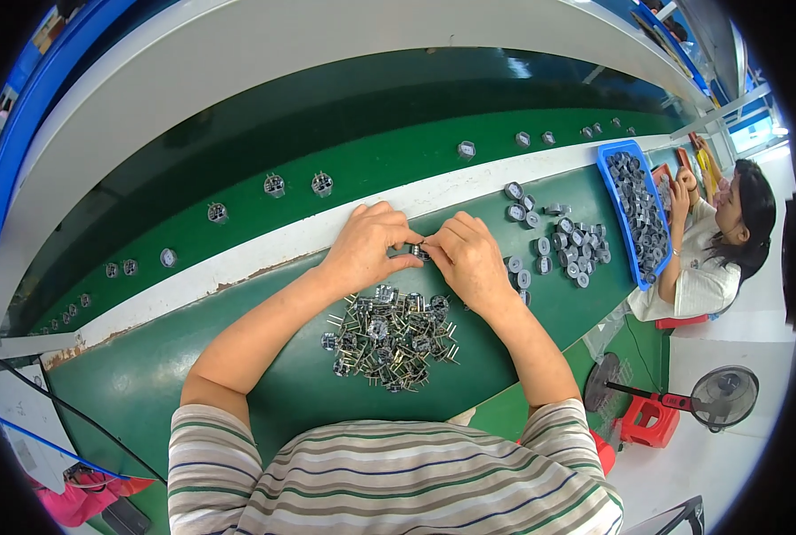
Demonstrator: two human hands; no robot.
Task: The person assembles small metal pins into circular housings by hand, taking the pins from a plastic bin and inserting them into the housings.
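Note:
My left hand (373, 242) and my right hand (466, 257) meet over the green bench. Between their fingertips they pinch a small dark round part (420, 253), mostly covered by the fingers. Just below, nearer my body, lies a loose heap of small circuit assemblies with metal pins (389, 339). To the right of my right hand, several grey round caps (576, 248) stand in a loose cluster, a few of them close by my wrist.
A green conveyor belt (371, 169) with spaced round parts runs beyond a white ledge (264, 239). At the right, a blue tray (605, 165) holds many grey caps. A co-worker (714, 241) sits past it. A fan (723, 397) and red stool (648, 422) stand on the floor.

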